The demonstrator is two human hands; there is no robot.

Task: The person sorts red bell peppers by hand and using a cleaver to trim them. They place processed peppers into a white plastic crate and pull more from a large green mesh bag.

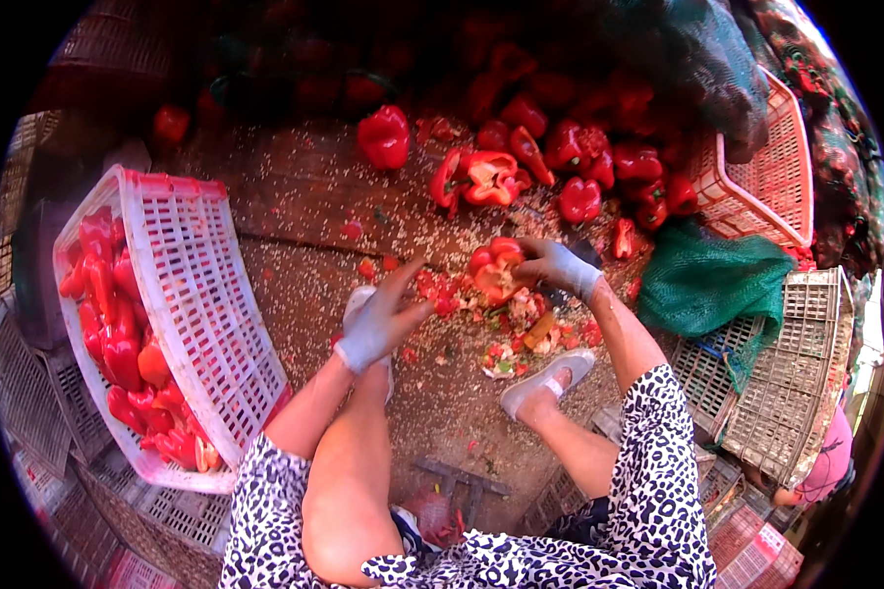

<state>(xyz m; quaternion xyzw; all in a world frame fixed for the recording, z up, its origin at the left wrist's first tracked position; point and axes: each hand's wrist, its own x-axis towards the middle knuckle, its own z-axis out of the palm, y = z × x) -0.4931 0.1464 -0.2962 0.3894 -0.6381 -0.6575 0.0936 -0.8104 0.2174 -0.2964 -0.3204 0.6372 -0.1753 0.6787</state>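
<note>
One head view. Right hand (557, 267): fingers pinching the right side of a cut red pepper (494, 271), pale inside exposed, over the middle of the floor (422, 417). Left hand (378, 322): empty, fingers spread, apart from the pepper. White crate (182, 187): floor's left edge, red peppers (123, 358) inside. Handling, as judged: light pinch, thin wall may split; left fingers best bracing the free side.

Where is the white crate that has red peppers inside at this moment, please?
In the head view, the white crate is at the left, tilted, with its open side and red peppers facing left, beyond the person's left hand.
</note>
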